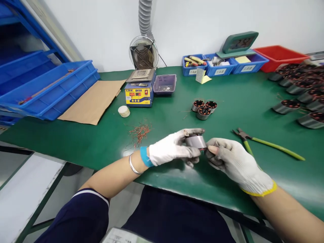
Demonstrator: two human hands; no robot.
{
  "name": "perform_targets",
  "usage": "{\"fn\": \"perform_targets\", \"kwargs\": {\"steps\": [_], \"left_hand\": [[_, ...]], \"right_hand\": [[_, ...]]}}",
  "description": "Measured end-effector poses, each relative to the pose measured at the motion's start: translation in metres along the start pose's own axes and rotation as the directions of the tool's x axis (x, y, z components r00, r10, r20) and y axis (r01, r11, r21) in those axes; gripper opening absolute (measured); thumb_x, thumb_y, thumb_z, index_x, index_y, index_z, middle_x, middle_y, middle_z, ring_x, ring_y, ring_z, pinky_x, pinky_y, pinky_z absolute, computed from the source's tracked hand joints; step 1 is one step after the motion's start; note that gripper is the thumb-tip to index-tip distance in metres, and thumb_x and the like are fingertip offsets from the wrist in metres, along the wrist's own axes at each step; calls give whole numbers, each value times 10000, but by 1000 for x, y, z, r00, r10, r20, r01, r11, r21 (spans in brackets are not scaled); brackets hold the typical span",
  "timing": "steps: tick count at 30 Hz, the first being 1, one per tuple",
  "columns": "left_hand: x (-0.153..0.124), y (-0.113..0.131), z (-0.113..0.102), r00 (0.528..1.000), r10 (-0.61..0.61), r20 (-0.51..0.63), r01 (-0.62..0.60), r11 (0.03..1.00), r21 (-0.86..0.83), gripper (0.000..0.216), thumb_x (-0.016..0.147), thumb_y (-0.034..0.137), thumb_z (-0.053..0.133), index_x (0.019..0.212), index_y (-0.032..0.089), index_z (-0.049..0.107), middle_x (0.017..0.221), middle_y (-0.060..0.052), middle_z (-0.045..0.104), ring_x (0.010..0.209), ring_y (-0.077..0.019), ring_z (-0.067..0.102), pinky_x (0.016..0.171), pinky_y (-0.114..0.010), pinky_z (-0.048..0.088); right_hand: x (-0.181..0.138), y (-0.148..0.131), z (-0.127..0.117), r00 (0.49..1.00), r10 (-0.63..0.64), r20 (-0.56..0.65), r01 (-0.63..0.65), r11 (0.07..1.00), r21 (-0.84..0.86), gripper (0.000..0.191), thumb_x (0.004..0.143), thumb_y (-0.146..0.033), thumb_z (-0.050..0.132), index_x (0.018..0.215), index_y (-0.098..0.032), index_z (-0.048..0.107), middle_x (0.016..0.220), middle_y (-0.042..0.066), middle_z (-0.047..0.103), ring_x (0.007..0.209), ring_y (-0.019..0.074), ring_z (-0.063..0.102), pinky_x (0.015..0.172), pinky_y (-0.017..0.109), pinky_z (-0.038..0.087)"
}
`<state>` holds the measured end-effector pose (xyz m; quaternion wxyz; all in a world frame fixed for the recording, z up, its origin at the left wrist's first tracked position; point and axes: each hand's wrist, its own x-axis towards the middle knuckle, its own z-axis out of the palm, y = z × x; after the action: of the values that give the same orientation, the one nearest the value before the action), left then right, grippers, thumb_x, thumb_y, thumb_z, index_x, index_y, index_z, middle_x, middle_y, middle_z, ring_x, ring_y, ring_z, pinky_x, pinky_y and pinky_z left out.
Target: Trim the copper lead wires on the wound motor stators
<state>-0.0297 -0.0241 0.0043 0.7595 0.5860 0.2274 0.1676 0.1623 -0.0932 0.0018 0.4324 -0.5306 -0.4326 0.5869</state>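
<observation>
Green bench [177, 175] edge: gloved hands [174, 148] grip stator [195, 141].

Green worktop [240, 98] carries green-handled cutters [265, 143] lying flat at the right, and three wound coils [204, 108] clustered touching at centre. A pile of copper wire scraps [140, 132] lies left of centre, near a small tape roll [124, 111]. A solder pot [139, 89] stands toward the back with a fan [143, 54] behind it and a small grey tray [165, 84] just beside it. Cardboard sheet [93, 101] lies partly under stacked blue bins [48, 89]. Red bin [279, 57] at the far right.
</observation>
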Motion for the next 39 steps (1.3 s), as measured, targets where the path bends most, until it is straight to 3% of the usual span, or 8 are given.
{"fn": "perform_targets", "kwargs": {"steps": [7, 13, 15, 18, 23, 27, 34, 39], "left_hand": [[-18, 10, 21, 807, 527, 265, -545, 493, 678, 285, 779, 408, 753, 637, 210, 605, 1314, -128, 666, 1024, -261, 682, 988, -501, 516], [-3, 3, 7, 941, 119, -316, -35, 966, 258, 621, 895, 773, 341, 873, 223, 628, 996, -123, 705, 991, -257, 692, 893, -496, 584], [6, 1, -1, 973, -209, -99, 215, 975, 56, 864, 815, 902, 197, 904, 172, 650, 857, -145, 700, 797, -276, 721, 674, -465, 618], [11, 0, -6, 862, -422, 281, 464, 880, -101, 854, 753, 917, 389, 989, 144, 663, 799, -141, 715, 580, -237, 687, 457, -345, 548], [-1, 3, 4, 973, -211, 98, 231, 922, -311, 672, 719, 452, 824, 1304, 242, 567, 1140, -109, 703, 689, -177, 712, 459, -226, 515], [-7, 4, 6, 998, -60, 13, 61, 931, -360, 700, 763, 547, 770, 1370, 282, 541, 1268, -120, 660, 918, -237, 730, 668, -342, 615], [-13, 1, 15, 922, 381, 70, -358, 767, 532, 373, 740, 470, 782, 592, 229, 539, 1177, -99, 717, 1071, -256, 694, 964, -413, 551], [-6, -2, 17, 874, 459, -161, -231, 682, 694, 589, 649, 544, 794, 1096, 200, 626, 1300, -152, 660, 1084, -289, 686, 963, -452, 561]], "right_hand": [[-6, -9, -1, 999, 14, 46, -17, 997, 79, 580, 563, -670, 804, 535, -222, 436, 437, -72, 328, 382, 58, 242, 360, 222, 187], [-9, -4, -6, 999, -44, -12, 44, 999, -8, 591, 576, -743, 786, 583, -207, 538, 441, -67, 321, 381, 65, 237, 363, 237, 162], [-8, -2, -7, 998, -62, -21, 61, 997, -40, 598, 580, -759, 778, 596, -204, 554, 444, -54, 350, 386, 74, 265, 366, 243, 180], [-7, -1, -8, 996, -80, -51, 76, 995, -71, 580, 594, -744, 785, 606, -206, 568, 455, -45, 370, 394, 80, 287, 370, 250, 197], [-3, -1, -7, 994, -85, -70, 77, 991, -106, 569, 606, -720, 771, 554, -217, 512, 455, -49, 348, 389, 78, 282, 369, 251, 183], [3, 0, -3, 999, -20, -26, 19, 998, -65, 560, 597, -666, 775, 527, -233, 426, 436, -59, 326, 373, 77, 278, 362, 248, 193], [0, -1, -2, 1000, 11, 30, -8, 997, -80, 540, 597, -653, 765, 536, -232, 432, 432, -67, 310, 382, 64, 229, 371, 242, 169], [-3, 5, -5, 997, -72, 15, 73, 924, -374, 459, 715, -635, 635, 575, -225, 485, 453, -26, 405, 418, 99, 328, 416, 255, 246]]}}
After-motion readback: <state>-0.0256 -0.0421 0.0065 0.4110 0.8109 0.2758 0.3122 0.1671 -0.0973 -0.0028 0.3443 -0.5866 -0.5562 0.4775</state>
